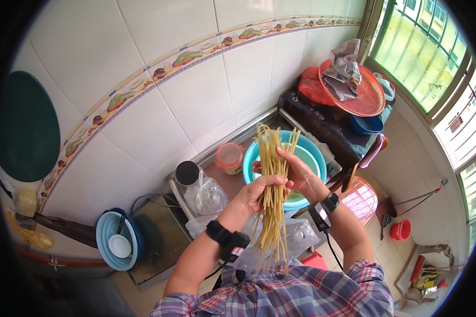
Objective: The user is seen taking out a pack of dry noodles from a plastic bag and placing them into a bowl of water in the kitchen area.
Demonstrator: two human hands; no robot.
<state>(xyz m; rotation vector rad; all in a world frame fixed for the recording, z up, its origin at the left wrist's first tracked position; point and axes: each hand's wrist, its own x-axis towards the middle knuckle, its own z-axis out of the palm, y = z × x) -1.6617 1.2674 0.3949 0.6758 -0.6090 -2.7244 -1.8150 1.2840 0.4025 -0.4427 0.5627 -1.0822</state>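
Observation:
A bundle of long yellowish strands (270, 154), resembling noodles, is held upright before my chest. Some strands are looped over at the upper end, and loose ends hang down over my shirt. My left hand (258, 192) wraps the bundle around its middle. Just above it, my right hand (299, 174) grips the same strands, with the thumb across the front. Behind both hands sits a turquoise basin (322, 156) with a paler basin (307, 154) inside it; the bundle and hands hide much of both. Below the hands lies a clear plastic bag (301, 233).
Left of the basins stand a red-lidded jar (229, 155), a tied plastic bag (206, 193) and a black-lidded container (187, 172). Farther left is a blue colander (105, 241) holding a white ladle (119, 245). A red sieve basket (371, 93) rests on a dark box (301, 113) at back right.

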